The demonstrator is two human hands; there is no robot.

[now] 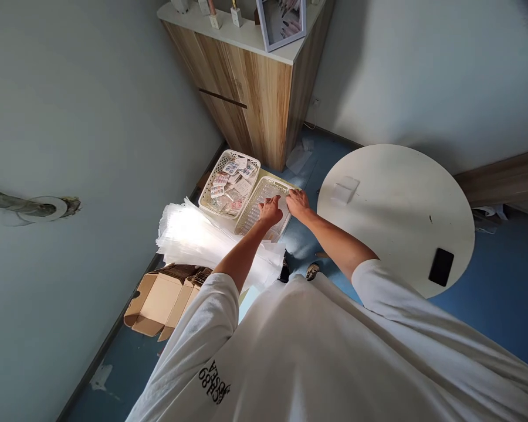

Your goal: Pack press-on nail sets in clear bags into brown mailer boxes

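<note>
A white plastic basket (243,225) with slotted walls stands under both hands, and something translucent lies inside it. My left hand (270,212) is over the middle of this basket, fingers partly bent and close together; whatever is in them is too small to make out. At the basket's right rim is my right hand (297,202), fingers curled and pointing inward. Whether it grips the rim or a clear sheet there, I cannot tell. A second white basket (205,202) stands directly to the left, filled with small printed packets (232,183).
White plastic sheets or bags (189,234) are piled in front of the baskets, beside an open cardboard box (158,302). A round white table (391,217) at the right carries a black phone (441,266) and a clear packet (345,190). Behind stands a wooden cabinet (264,88).
</note>
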